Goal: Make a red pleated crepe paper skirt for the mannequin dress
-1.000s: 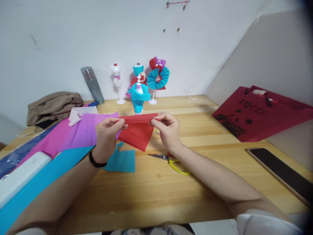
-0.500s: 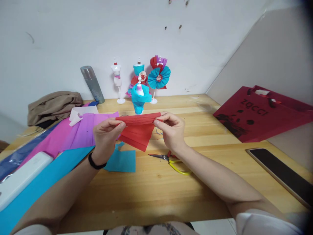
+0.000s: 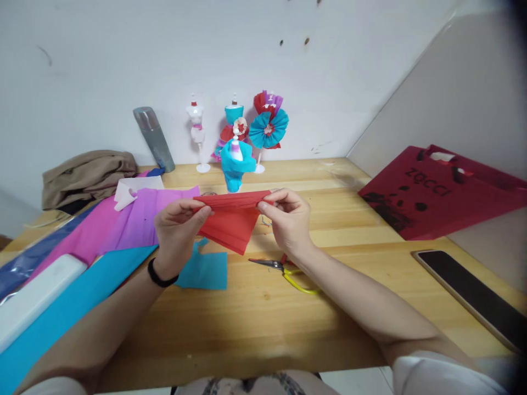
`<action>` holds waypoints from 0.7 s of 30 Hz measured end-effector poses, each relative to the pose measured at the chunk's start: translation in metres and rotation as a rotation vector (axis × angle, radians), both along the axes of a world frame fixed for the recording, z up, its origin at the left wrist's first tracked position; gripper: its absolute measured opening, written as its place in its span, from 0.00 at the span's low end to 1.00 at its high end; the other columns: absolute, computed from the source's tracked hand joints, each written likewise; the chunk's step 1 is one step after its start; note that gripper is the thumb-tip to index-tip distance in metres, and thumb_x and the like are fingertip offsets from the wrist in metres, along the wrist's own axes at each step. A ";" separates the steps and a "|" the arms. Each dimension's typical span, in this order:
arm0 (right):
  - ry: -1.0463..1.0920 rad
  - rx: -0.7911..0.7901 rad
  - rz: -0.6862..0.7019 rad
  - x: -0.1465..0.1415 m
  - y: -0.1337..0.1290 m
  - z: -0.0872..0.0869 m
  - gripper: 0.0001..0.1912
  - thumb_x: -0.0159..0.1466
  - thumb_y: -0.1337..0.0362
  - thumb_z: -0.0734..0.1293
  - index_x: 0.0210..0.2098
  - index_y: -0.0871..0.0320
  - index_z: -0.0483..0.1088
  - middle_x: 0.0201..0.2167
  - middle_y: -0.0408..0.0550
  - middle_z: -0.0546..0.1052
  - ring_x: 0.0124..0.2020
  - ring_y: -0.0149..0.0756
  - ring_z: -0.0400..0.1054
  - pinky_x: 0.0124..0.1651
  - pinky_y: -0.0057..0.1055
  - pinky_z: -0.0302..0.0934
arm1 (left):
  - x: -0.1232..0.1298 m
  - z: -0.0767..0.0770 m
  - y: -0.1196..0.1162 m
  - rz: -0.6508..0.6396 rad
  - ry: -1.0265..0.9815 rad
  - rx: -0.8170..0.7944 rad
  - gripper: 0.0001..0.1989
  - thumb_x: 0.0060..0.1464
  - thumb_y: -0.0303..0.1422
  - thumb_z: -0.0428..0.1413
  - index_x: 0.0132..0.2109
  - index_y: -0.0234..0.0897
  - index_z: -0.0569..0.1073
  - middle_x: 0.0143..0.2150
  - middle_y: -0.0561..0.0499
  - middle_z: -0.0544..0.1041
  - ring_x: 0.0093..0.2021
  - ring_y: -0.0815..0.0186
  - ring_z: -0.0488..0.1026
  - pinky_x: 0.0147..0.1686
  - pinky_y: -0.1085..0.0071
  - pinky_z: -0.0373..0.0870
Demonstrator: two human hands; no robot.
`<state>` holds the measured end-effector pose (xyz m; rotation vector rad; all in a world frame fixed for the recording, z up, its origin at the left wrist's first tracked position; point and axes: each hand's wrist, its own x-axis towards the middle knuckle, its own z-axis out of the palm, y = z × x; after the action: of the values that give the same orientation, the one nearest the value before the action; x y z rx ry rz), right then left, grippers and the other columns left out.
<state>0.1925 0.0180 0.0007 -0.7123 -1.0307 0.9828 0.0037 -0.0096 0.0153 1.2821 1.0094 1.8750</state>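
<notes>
The red paper (image 3: 230,224) hangs above the counter (image 3: 247,329), its long folded edge running crosswise between the left hand (image 3: 178,233) and right hand (image 3: 291,222), each pinching one end, neither nearer.

Black wristband (image 3: 160,281) (left wrist), white sleeves (image 3: 444,374).

I saw soft indoor light over the wall (image 3: 173,49), where the dress forms (image 3: 234,164) cast faint shadows. The near part of the table (image 3: 214,345) lay in dimmer shade. Fine detail looked slightly smeared, and dark blur covered the upper right edge.
</notes>
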 end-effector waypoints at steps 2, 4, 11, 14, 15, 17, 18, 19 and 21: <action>-0.005 -0.007 -0.006 0.000 0.000 0.000 0.09 0.46 0.67 0.76 0.23 0.55 0.72 0.23 0.39 0.74 0.25 0.28 0.65 0.30 0.28 0.61 | 0.000 -0.002 0.001 0.036 0.024 0.014 0.06 0.42 0.25 0.67 0.28 0.39 0.78 0.25 0.55 0.80 0.26 0.69 0.78 0.28 0.75 0.75; -0.020 -0.014 -0.011 0.000 0.001 -0.001 0.10 0.46 0.66 0.76 0.24 0.54 0.72 0.22 0.39 0.73 0.25 0.28 0.65 0.30 0.29 0.62 | -0.001 -0.004 0.001 0.082 0.071 0.030 0.07 0.43 0.26 0.67 0.29 0.38 0.77 0.25 0.55 0.79 0.26 0.68 0.78 0.27 0.74 0.75; -0.104 0.078 -0.036 0.002 0.003 -0.005 0.07 0.50 0.66 0.75 0.26 0.53 0.74 0.25 0.40 0.75 0.27 0.29 0.65 0.31 0.29 0.61 | -0.007 -0.007 0.001 0.133 0.276 0.166 0.05 0.48 0.29 0.67 0.35 0.42 0.81 0.31 0.53 0.82 0.31 0.69 0.78 0.32 0.73 0.75; -0.168 0.111 -0.044 0.003 0.004 -0.006 0.05 0.52 0.65 0.74 0.28 0.52 0.75 0.27 0.41 0.76 0.29 0.31 0.67 0.33 0.31 0.62 | -0.012 -0.008 0.005 0.143 0.379 0.203 0.05 0.51 0.32 0.66 0.37 0.45 0.83 0.34 0.52 0.83 0.35 0.66 0.78 0.36 0.69 0.75; -0.184 0.115 -0.042 0.003 0.004 -0.006 0.04 0.52 0.65 0.74 0.28 0.52 0.76 0.28 0.42 0.76 0.29 0.32 0.67 0.33 0.32 0.63 | -0.014 -0.008 0.007 0.149 0.409 0.220 0.06 0.51 0.33 0.66 0.38 0.46 0.83 0.35 0.52 0.83 0.36 0.65 0.78 0.37 0.68 0.75; -0.210 0.121 -0.034 0.004 0.004 -0.007 0.04 0.53 0.65 0.74 0.29 0.52 0.77 0.28 0.42 0.76 0.29 0.33 0.67 0.33 0.32 0.63 | -0.018 -0.009 0.010 0.172 0.463 0.259 0.07 0.51 0.32 0.66 0.40 0.47 0.83 0.36 0.52 0.83 0.37 0.64 0.77 0.39 0.67 0.75; -0.221 0.124 -0.031 0.004 0.004 -0.007 0.04 0.54 0.65 0.74 0.30 0.51 0.77 0.29 0.42 0.76 0.29 0.33 0.67 0.33 0.32 0.63 | -0.019 -0.009 0.012 0.184 0.495 0.277 0.08 0.51 0.32 0.66 0.40 0.47 0.83 0.36 0.53 0.83 0.37 0.64 0.77 0.40 0.67 0.74; -0.230 0.128 -0.029 0.005 0.004 -0.008 0.04 0.54 0.65 0.74 0.31 0.51 0.77 0.29 0.43 0.76 0.30 0.33 0.67 0.33 0.33 0.63 | -0.021 -0.009 0.013 0.194 0.527 0.298 0.09 0.51 0.31 0.65 0.41 0.47 0.83 0.36 0.53 0.83 0.37 0.64 0.77 0.40 0.66 0.74; -0.240 0.146 -0.031 0.005 0.004 -0.008 0.05 0.54 0.65 0.74 0.32 0.51 0.78 0.30 0.43 0.77 0.30 0.33 0.67 0.34 0.33 0.63 | -0.023 -0.009 0.014 0.208 0.589 0.343 0.10 0.52 0.30 0.64 0.43 0.47 0.83 0.37 0.52 0.83 0.38 0.64 0.77 0.41 0.67 0.74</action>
<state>0.1976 0.0217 -0.0075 -0.7346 -1.2830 0.7990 -0.0194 0.0045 0.0060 2.0843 1.1761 1.9220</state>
